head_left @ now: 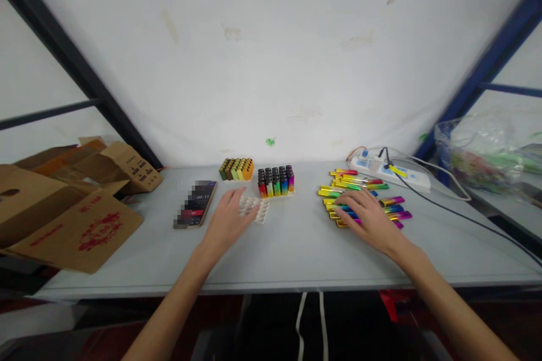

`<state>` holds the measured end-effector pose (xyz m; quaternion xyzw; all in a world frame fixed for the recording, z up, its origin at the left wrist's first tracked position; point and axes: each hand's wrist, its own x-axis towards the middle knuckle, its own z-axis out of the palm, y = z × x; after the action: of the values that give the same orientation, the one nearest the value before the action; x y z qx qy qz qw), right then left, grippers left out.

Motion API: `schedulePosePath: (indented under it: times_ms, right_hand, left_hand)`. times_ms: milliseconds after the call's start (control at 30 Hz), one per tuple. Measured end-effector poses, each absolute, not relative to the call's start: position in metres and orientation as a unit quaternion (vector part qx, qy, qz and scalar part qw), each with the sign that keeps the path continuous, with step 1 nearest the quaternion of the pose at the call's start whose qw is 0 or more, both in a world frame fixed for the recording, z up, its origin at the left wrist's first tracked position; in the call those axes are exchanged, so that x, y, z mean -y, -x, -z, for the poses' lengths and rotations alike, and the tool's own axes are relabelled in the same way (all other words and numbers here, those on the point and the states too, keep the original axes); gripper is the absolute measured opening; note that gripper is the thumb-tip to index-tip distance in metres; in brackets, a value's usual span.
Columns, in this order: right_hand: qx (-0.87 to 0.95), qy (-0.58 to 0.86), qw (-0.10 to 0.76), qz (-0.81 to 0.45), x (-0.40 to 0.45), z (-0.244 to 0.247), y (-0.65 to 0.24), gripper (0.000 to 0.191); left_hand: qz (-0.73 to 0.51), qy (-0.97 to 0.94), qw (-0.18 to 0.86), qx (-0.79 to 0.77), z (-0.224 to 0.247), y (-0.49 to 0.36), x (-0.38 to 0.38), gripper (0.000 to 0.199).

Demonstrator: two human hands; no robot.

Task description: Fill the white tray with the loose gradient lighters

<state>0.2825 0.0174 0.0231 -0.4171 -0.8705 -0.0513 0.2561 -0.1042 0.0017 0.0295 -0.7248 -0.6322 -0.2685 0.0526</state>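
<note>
Gold- and black-topped upright lighters (276, 181) were already racked mid-frame, loose shiny multicoloured lighters (394, 215) were left centre-right under the right hand (366, 217) (grip couldn't be told), left hand (228, 217) splayed over a white holed tray (263, 211).

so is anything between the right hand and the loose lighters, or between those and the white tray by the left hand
Nothing visible separates the right hand from the loose lighters. Toward the white tray, the upright black-topped lighters stand just behind the direct path, not on it; the left hand partly hides that tray.
</note>
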Motion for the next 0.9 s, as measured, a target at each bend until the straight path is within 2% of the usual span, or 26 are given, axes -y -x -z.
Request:
schedulePosePath:
  times_ms: [200,400,633,767,900]
  right_hand:
    - [0.857,0.452,0.229,0.091,-0.002,0.000,-0.312,0.041]
    - [0.841,0.483,0.217,0.114,-0.024,0.007,-0.306,0.045]
    - [0.871,0.399,0.280,0.059,-0.048,-0.037,-0.236,0.041]
    - [0.890,0.351,0.289,0.036,-0.076,-0.067,-0.177,0.054]
    - [0.917,0.340,0.207,-0.001,-0.104,-0.082,-0.136,0.073]
  left_hand:
    - [0.263,0.767,-0.103,0.577,-0.039,0.096,-0.058,0.110]
    - [0.247,0.784,-0.189,0.538,-0.041,0.091,-0.090,0.112]
    - [0.252,0.795,-0.194,0.517,-0.042,0.096,-0.098,0.100]
    - [0.240,0.809,-0.201,0.497,-0.046,0.095,-0.105,0.110]
    - [0.238,0.823,-0.219,0.467,-0.049,0.089,-0.113,0.124]
